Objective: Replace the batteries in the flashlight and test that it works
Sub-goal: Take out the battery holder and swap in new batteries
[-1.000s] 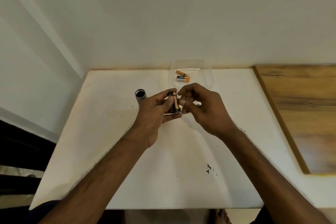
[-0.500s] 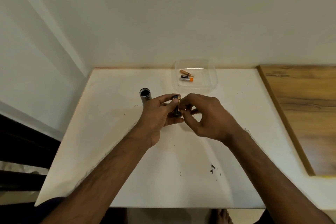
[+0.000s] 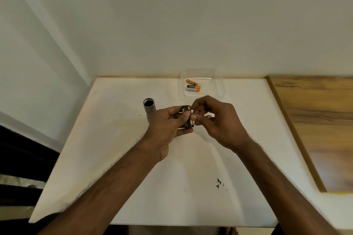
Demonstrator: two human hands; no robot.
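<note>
My left hand (image 3: 168, 126) grips a black battery holder (image 3: 188, 116) with gold-coloured batteries in it, held above the white table (image 3: 118, 158). My right hand (image 3: 219, 120) pinches at the holder's top right edge with thumb and forefinger; a small silvery part (image 3: 208, 116) shows between its fingers. The grey flashlight body (image 3: 149, 108) stands upright on the table just left of my left hand, its open end up. A clear plastic tray (image 3: 219, 89) at the table's back holds two loose batteries (image 3: 193, 86).
A white wall rises behind the table. A wooden surface (image 3: 315, 120) adjoins the table on the right. Dark specks (image 3: 218, 183) mark the tabletop near its front edge. A dark gap lies beyond the table's left edge.
The holder sits more upright in my left hand than a second ago. My right fingers have shifted to its upper edge. Both hands stay over the same spot.
</note>
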